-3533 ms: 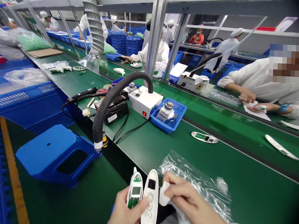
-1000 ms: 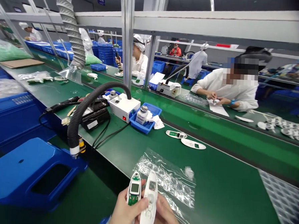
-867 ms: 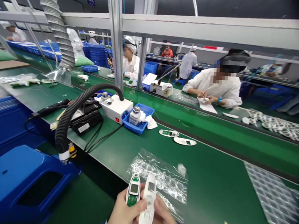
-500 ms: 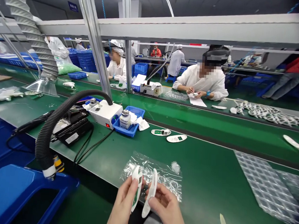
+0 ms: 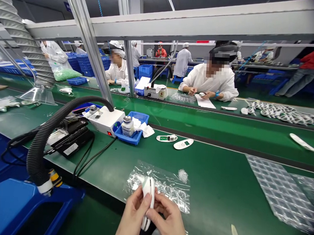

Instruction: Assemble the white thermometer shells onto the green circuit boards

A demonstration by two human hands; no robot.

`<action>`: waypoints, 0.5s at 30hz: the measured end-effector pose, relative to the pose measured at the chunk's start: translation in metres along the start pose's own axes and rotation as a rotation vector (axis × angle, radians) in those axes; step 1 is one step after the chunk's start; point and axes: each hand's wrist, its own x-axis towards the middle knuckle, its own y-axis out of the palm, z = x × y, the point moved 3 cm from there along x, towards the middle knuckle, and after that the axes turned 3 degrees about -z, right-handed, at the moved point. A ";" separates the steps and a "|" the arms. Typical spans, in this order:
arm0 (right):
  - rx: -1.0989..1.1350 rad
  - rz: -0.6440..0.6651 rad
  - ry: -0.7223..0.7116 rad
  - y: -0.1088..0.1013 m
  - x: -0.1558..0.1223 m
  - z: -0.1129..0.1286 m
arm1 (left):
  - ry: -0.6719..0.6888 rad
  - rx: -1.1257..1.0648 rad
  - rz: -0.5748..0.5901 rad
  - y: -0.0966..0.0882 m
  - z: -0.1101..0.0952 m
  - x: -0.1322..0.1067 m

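Both hands are closed around a slim white plastic device housing (image 5: 147, 189), held upright near the table's front edge. My left hand (image 5: 134, 211) grips the left half, thumb along its face. My right hand (image 5: 167, 216) pinches the right half shell, thumb low on it. The halves lie against each other, with a dark seam line showing between them near the top. The inside of the housing is hidden. Just beyond the hands, a clear plastic bag (image 5: 164, 181) lies on the green table, with a crumpled bit of clear plastic (image 5: 182, 175) at its far corner.
Ahead lie an open housing with a circuit board (image 5: 166, 138) and a white cover (image 5: 183, 144). A blue tray (image 5: 131, 139) with a bottle, a white box (image 5: 104, 121) and a black hose (image 5: 37, 142) stand left. Bubble wrap (image 5: 279, 190) lies right. A co-worker (image 5: 209, 78) sits opposite.
The two housing halves, apart half a second ago with a green board visible in the left one, are now pressed together. My right hand has moved left to meet my left hand.
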 end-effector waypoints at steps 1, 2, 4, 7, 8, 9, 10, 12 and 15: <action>-0.021 0.009 -0.005 0.000 0.000 0.000 | -0.011 -0.011 0.001 0.000 0.001 0.000; -0.041 0.015 -0.008 0.000 0.000 0.001 | -0.022 -0.023 0.001 0.000 0.002 -0.001; -0.081 0.020 -0.012 0.000 -0.001 0.003 | -0.032 -0.040 -0.001 0.001 0.004 -0.001; -0.124 0.026 -0.036 0.002 -0.002 0.008 | -0.019 -0.050 0.015 0.001 0.006 0.000; -0.139 0.029 -0.051 0.002 -0.003 0.009 | -0.022 -0.053 0.028 0.001 0.006 0.000; -0.158 0.029 -0.067 0.002 -0.003 0.010 | -0.030 -0.057 0.039 0.001 0.006 0.000; -0.185 0.023 -0.083 0.001 -0.003 0.011 | -0.036 -0.056 0.042 0.000 0.006 -0.001; -0.248 -0.009 -0.122 -0.004 -0.005 0.012 | -0.027 -0.017 0.015 -0.005 0.006 -0.003; -0.197 -0.130 -0.165 -0.015 -0.013 0.013 | -0.034 0.112 0.005 -0.014 0.012 -0.013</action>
